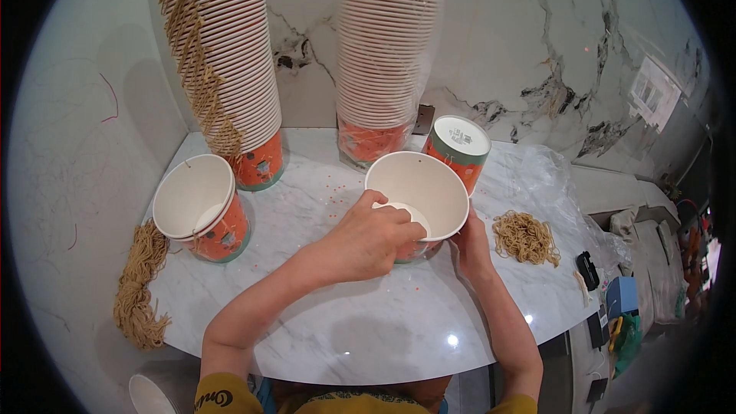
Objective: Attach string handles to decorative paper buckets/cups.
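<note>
A paper bucket (pixel 418 172), white inside with an orange and green outside, stands tilted at the middle of the table with its mouth toward me. The fingers of my left hand (pixel 376 239) curl over its near left rim and reach inside; whether they pinch a cord cannot be seen. Around the bucket's right side is my right hand (pixel 471 241), its fingertips partly hidden behind the wall. To the right lies a loose heap of tan cords (pixel 526 238). Two nested buckets (pixel 222 224) stand at the left, a short cord hanging at the rim.
At the back rise a tall bucket stack (pixel 238 69) draped with cords and another stack (pixel 387 54) in clear plastic. An upside-down bucket (pixel 460 149) stands behind my right hand. A cord bundle (pixel 142 284) hangs over the left edge; clear plastic film (pixel 537 176) lies at right.
</note>
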Motion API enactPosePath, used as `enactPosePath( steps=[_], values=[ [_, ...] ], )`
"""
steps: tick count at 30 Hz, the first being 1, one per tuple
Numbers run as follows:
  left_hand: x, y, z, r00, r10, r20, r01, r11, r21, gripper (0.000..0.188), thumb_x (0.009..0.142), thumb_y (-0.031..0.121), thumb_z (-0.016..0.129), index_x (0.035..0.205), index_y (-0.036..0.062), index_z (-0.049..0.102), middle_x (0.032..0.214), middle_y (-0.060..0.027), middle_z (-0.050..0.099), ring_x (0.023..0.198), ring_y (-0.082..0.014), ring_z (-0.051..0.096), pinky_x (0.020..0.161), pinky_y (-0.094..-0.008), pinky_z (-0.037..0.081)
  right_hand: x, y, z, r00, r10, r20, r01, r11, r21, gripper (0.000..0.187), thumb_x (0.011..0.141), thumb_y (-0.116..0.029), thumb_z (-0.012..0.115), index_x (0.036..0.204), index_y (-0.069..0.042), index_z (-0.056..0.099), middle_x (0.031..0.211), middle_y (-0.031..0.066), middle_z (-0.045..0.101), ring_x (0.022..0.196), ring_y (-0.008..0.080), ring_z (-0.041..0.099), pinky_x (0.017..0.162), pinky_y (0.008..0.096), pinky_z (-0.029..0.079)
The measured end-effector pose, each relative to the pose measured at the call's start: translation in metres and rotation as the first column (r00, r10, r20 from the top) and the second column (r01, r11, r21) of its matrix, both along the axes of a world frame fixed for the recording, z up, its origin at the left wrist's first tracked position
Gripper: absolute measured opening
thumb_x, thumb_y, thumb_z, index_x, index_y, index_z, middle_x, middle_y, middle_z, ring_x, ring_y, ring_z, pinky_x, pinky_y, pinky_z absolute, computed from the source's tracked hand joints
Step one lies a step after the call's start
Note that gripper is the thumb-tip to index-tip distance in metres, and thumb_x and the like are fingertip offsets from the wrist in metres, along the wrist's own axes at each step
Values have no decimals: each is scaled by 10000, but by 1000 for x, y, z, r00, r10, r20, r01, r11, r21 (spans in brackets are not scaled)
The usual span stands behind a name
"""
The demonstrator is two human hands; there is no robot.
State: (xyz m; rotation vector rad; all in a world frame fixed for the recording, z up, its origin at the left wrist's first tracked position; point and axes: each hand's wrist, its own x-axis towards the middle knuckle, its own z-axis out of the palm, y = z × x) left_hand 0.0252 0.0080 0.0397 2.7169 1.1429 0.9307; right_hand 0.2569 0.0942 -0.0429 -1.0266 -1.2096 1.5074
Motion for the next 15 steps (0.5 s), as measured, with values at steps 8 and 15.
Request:
enactPosePath(
  steps=[8, 15],
  values=[
    [0, -2, 3, 999, -17, -28, 15, 999, -45, 116, 862, 79, 690, 977, 71, 703, 830, -83, 683, 868, -257, 656, 944, -431, 413, 14, 3, 6, 987, 86, -134, -66, 987, 148, 682, 1051, -601, 400, 1464, -69, 509, 1371, 59, 610, 1237, 162, 561, 1054, 349, 416],
    [2, 0, 0, 998, -56, 1, 56, 993, -103, 158, 896, 109, 685, 1044, 66, 717, 873, -104, 698, 882, -273, 655, 943, -424, 415, 6, -8, 11, 997, 73, -31, -63, 968, 245, 649, 1024, -478, 513, 1518, -62, 446, 1437, 48, 561, 1285, 133, 522, 1101, 340, 388]
  ],
)
